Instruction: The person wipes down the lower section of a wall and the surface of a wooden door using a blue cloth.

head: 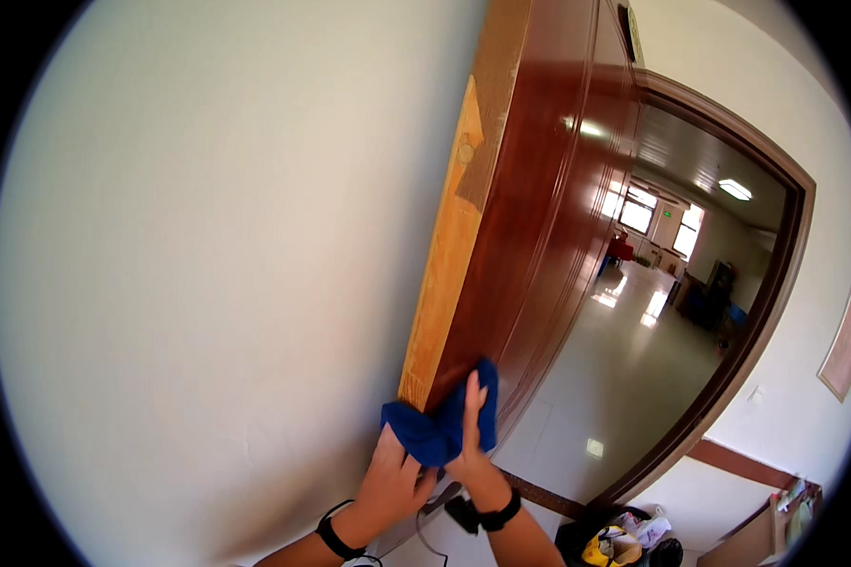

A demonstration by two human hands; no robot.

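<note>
A blue cloth (429, 436) is folded around the edge of a reddish-brown wooden door (496, 283). My left hand (391, 473) holds the cloth on the side towards the wall, fingers pressed on it. On the door's face, my right hand (473, 439) keeps the other part of the cloth flat with its fingers pointing up. Bare, lighter wood (443, 283) shows along the door's edge, with brown covering higher up. Black bands circle both wrists.
A pale wall (220, 248) stands at the left, close to the door's edge. Right of the door, a doorway frame (794, 234) opens onto a room with a shiny tiled floor (609, 368). Bags (613, 546) lie low at the right, near a wooden cabinet (744, 539).
</note>
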